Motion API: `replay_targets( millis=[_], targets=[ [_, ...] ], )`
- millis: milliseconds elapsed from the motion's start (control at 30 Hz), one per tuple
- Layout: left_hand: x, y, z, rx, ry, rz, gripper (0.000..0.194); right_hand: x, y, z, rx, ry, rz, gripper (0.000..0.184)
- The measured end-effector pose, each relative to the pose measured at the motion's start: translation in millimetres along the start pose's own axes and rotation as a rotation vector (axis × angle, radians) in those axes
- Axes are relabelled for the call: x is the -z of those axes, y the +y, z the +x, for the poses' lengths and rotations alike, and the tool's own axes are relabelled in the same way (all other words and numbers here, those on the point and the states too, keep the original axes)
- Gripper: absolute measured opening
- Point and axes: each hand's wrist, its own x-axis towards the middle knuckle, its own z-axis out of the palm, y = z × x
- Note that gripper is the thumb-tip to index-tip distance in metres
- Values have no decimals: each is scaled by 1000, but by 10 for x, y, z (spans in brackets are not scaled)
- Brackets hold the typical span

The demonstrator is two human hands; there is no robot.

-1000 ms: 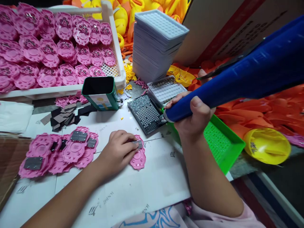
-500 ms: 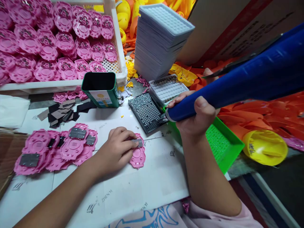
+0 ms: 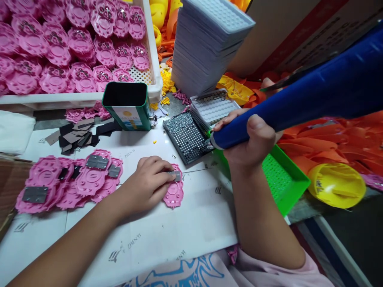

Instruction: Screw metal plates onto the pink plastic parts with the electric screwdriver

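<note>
My left hand lies on a pink plastic part on the white paper, its fingertips pinching a small grey metal plate against the part's top. My right hand is wrapped round the front end of a big blue electric screwdriver. The tool's tip hovers at the right edge of a black tray of small screws.
A pile of pink parts with grey plates lies to the left. Behind stand a green tin, dark flat pieces, a white crate of pink parts, stacked grey trays, a green tray and yellow and orange parts.
The view has tilted slightly. Both hands stay where they were, the left pressing the plate on the pink part, the right holding the screwdriver at the screw tray.
</note>
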Motion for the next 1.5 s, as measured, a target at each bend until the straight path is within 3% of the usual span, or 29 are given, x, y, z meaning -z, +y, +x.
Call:
replay_targets(
  millis=[233,367,533,667,733,967,1100,1200,1400,1500],
  targets=[
    [-81,6,16,0,85,57,19,13,-105,29,15,19,22,20],
    [-93,28,13,-1,124,82,20,-3,-248,-11,9,-52,44,17],
    [-92,60,13,22,134,106,21,-72,-390,-149,-169,-280,129,37],
    [-113,56,11,38,170,113,20,-107,-406,-220,-295,-547,162,41],
    [-118,51,9,36,170,111,20,-112,-394,-234,-310,-608,149,43],
    [-98,48,4,75,114,50,24,-112,-315,-300,-258,-565,155,39],
    [-102,41,6,72,128,50,24,-122,-261,-333,-257,-539,137,48],
    [-111,35,7,61,142,60,23,-134,-244,-350,-251,-506,148,42],
    [-120,39,10,62,143,53,21,-123,-244,-334,-280,-575,155,28],
    [-121,42,3,69,131,54,21,-123,-226,-321,-261,-579,156,31]
  ],
)
